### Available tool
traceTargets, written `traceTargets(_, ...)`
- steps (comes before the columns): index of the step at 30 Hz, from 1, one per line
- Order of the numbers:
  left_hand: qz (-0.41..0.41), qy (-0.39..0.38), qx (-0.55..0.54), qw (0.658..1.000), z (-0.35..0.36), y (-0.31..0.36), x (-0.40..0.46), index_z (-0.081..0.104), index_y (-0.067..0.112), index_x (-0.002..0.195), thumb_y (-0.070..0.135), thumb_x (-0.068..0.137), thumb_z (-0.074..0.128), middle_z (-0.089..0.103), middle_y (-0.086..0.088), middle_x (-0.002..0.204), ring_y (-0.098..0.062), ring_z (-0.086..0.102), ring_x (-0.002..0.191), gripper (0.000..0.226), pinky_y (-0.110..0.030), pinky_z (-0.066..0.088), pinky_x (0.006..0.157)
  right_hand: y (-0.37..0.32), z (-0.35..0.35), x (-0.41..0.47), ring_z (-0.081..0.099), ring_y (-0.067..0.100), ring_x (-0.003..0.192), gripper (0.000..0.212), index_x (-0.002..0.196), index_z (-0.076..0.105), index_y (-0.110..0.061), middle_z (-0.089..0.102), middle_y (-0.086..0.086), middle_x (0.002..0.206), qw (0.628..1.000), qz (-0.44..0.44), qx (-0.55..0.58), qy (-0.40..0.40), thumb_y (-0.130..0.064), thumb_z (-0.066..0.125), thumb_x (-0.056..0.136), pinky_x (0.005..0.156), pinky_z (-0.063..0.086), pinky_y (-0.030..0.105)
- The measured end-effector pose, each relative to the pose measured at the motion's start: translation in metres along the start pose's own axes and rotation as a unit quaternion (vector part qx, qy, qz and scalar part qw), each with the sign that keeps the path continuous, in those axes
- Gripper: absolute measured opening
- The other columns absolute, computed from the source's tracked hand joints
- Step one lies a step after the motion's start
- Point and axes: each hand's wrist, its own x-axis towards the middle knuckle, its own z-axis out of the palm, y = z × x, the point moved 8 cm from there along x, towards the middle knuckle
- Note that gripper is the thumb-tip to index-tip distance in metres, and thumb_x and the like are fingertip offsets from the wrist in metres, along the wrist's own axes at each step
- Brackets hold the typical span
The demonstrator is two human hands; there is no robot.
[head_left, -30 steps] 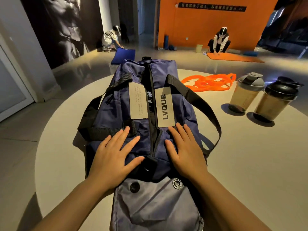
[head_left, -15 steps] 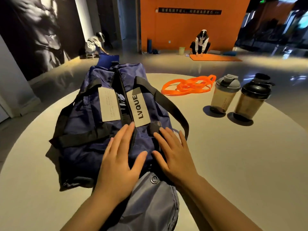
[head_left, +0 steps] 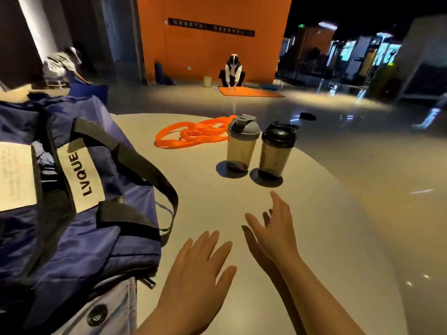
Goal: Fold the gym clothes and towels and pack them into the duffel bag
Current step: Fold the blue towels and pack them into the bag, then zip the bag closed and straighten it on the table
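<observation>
**Operator:** Head view, and I've got both hands over the table, holding nothing. My left hand [head_left: 197, 274] is flat, palm down, fingers straight and spread. My right hand [head_left: 273, 232] is edge-on, thumb side up, fingers straight and pointing at the bottles.

**Observer:** Where's the bag?

**Operator:** Left of the hands: the navy blue nylon duffel bag [head_left: 79, 228] with black webbing straps and a cream "LVQUE" label lies on the round pale grey table [head_left: 314, 238]. My left hand is just beside its near corner, not touching.

**Observer:** Zip shut?

**Operator:** Can't tell from here. A grey flap with a black snap sits at the near end.

**Observer:** Beyond the hands?

**Operator:** Two smoky translucent shaker bottles stand side by side, the grey-lidded one [head_left: 240, 143] left of the black-lidded one [head_left: 277, 149]. Behind them lies a tangle of orange rubber resistance bands [head_left: 191, 136].
</observation>
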Motion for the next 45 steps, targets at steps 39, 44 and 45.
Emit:
traceTargets(39, 0.077, 0.079, -0.057, 0.992, -0.012, 0.008, -0.03, 0.057, 0.019, 0.121, 0.043, 0.087, 0.012, 0.056, 0.0, 0.126, -0.019, 0.051, 0.116, 0.061, -0.036, 0.034, 0.108, -0.004, -0.038, -0.096, 0.053, 0.008, 0.104, 0.063, 0.123, 0.032, -0.043, 0.051, -0.016, 0.118, 0.994, 0.004, 0.092, -0.051, -0.031, 0.076, 0.079, 0.08, 0.045, 0.015)
traceTargets(44, 0.082, 0.101, -0.08, 0.988, -0.011, 0.006, -0.089, 0.061, 0.013, 0.113, 0.027, 0.089, 0.038, 0.06, -0.001, 0.113, -0.02, 0.058, 0.101, 0.036, -0.034, 0.047, 0.095, -0.012, -0.042, -0.159, 0.053, 0.008, 0.108, 0.072, 0.123, 0.029, -0.047, 0.05, -0.027, 0.112, 0.988, -0.001, 0.126, -0.091, -0.028, 0.079, 0.075, 0.084, 0.045, 0.017)
traceTargets(45, 0.1, 0.114, -0.076, 0.986, -0.013, 0.007, -0.102, 0.064, 0.014, 0.105, 0.028, 0.088, 0.04, 0.062, 0.001, 0.105, -0.017, 0.06, 0.092, 0.032, -0.035, 0.053, 0.087, -0.014, -0.043, -0.169, 0.052, 0.008, 0.11, 0.079, 0.128, 0.025, -0.047, 0.05, -0.026, 0.115, 0.987, -0.004, 0.132, -0.096, -0.027, 0.08, 0.074, 0.089, 0.046, 0.021)
